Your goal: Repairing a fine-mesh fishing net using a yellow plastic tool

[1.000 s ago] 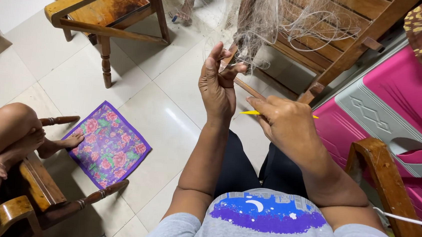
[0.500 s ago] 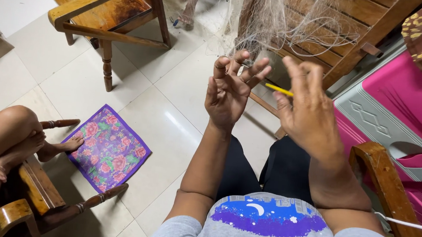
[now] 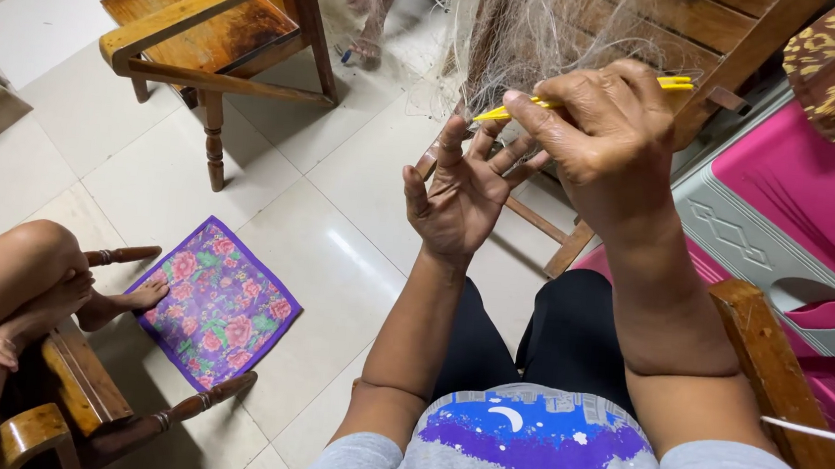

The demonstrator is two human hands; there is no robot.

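Observation:
My right hand (image 3: 608, 145) is raised at the upper middle, pinching a thin yellow netting needle (image 3: 587, 96) that points left into a hanging mass of pale fishing net (image 3: 543, 26). Just below and to the left, my left hand (image 3: 460, 193) is held up, palm toward me, fingers spread, with fine net threads running over the fingertips. The net drapes over a wooden chair (image 3: 721, 40) in front of me. How the threads sit on my left fingers is too fine to make out.
A wooden armchair (image 3: 206, 24) stands at the upper left on the tiled floor. A purple floral cloth (image 3: 218, 303) lies on the tiles. Another person's knee and foot (image 3: 46, 280) rest on a wooden chair at lower left. A pink and grey plastic bin (image 3: 797, 205) sits at right.
My right hand has risen and moved forward with the yellow needle into the net. My left hand has opened, its fingers now spread below the needle.

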